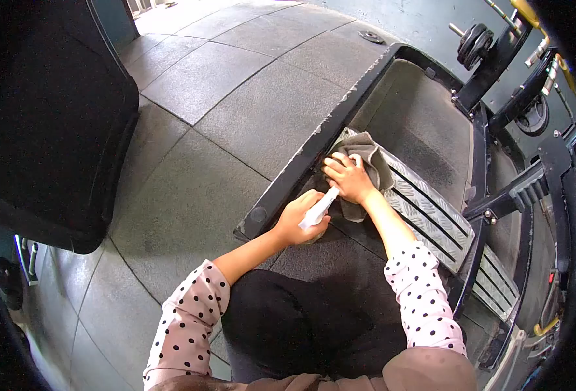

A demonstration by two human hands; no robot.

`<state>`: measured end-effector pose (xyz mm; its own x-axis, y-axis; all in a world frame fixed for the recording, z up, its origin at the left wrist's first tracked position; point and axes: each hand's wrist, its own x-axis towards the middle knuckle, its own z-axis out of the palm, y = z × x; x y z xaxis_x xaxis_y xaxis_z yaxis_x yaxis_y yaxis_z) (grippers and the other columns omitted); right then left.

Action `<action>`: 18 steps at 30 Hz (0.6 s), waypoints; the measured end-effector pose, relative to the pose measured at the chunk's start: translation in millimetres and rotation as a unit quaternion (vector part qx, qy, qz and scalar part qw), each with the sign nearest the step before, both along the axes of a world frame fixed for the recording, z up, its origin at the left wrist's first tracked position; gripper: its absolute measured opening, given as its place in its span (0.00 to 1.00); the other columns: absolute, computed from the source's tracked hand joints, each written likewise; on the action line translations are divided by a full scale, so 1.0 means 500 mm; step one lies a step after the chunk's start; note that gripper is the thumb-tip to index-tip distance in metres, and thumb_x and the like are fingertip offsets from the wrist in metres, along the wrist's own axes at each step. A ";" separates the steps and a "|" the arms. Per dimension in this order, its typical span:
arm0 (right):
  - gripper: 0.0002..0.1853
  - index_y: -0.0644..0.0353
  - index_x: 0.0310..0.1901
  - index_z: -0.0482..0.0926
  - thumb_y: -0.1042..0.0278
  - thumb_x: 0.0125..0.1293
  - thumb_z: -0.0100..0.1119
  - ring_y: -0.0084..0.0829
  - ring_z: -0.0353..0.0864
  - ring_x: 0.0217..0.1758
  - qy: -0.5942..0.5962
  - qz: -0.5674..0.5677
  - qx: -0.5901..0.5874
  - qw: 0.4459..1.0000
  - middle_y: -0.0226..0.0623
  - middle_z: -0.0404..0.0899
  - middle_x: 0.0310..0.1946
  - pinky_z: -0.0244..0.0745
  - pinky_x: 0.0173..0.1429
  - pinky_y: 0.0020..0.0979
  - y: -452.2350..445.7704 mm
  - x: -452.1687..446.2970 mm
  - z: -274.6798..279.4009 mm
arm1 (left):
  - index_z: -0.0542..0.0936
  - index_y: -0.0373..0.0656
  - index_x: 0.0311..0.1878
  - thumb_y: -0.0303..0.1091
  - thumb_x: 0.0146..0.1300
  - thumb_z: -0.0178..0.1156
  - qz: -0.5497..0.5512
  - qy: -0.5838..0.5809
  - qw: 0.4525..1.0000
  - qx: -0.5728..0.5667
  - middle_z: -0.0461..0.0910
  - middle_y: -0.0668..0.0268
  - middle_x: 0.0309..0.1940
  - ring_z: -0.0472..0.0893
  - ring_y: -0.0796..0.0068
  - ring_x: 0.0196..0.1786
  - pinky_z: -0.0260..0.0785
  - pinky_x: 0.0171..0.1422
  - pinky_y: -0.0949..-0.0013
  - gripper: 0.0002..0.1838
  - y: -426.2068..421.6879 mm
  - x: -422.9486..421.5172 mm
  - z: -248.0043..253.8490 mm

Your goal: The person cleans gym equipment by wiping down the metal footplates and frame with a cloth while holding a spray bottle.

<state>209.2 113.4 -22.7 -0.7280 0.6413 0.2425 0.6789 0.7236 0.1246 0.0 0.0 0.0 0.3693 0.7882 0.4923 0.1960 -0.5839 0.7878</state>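
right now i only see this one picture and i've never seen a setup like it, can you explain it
There is no robot here: these are a person's two bare hands, seen by a head-worn camera looking forward and down. The left hand holds a white plastic object, probably a spray bottle. The right hand is on a crumpled grey-brown cloth, draped over one end of a silver, tread-patterned metal plate with black strips. Around it is a scuffed black metal frame, apparently gym equipment, on dark grey floor tiles.
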 end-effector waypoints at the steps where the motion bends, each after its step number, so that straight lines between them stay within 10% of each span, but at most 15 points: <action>1: 0.21 0.47 0.57 0.76 0.52 0.64 0.58 0.33 0.63 0.71 0.030 -0.002 -0.004 1.000 0.26 0.70 0.66 0.58 0.66 0.55 0.005 -0.002 0.003 | 0.74 0.36 0.53 0.31 0.59 0.63 -0.001 -0.006 1.000 0.002 0.77 0.58 0.37 0.81 0.61 0.39 0.72 0.46 0.63 0.19 0.000 -0.004 0.004; 7: 0.21 0.47 0.60 0.73 0.59 0.65 0.56 0.33 0.67 0.65 0.109 -0.284 0.108 0.946 0.28 0.70 0.62 0.63 0.60 0.51 0.069 -0.006 0.029 | 0.74 0.36 0.52 0.31 0.59 0.63 -0.001 -0.018 1.000 -0.003 0.77 0.59 0.37 0.80 0.62 0.38 0.72 0.45 0.65 0.19 -0.002 0.000 0.000; 18: 0.14 0.48 0.50 0.77 0.59 0.63 0.59 0.35 0.65 0.67 0.104 -0.077 0.039 0.991 0.27 0.72 0.59 0.55 0.64 0.52 -0.036 -0.041 -0.016 | 0.75 0.35 0.51 0.30 0.59 0.64 0.003 -0.029 1.000 0.009 0.75 0.58 0.37 0.82 0.64 0.37 0.73 0.42 0.66 0.19 0.002 0.006 -0.001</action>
<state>188.6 95.6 -30.5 -0.5522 0.7138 0.4308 0.7969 0.6037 0.0212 3.2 1.1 -0.5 0.3358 0.7807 0.5271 0.1536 -0.5974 0.7871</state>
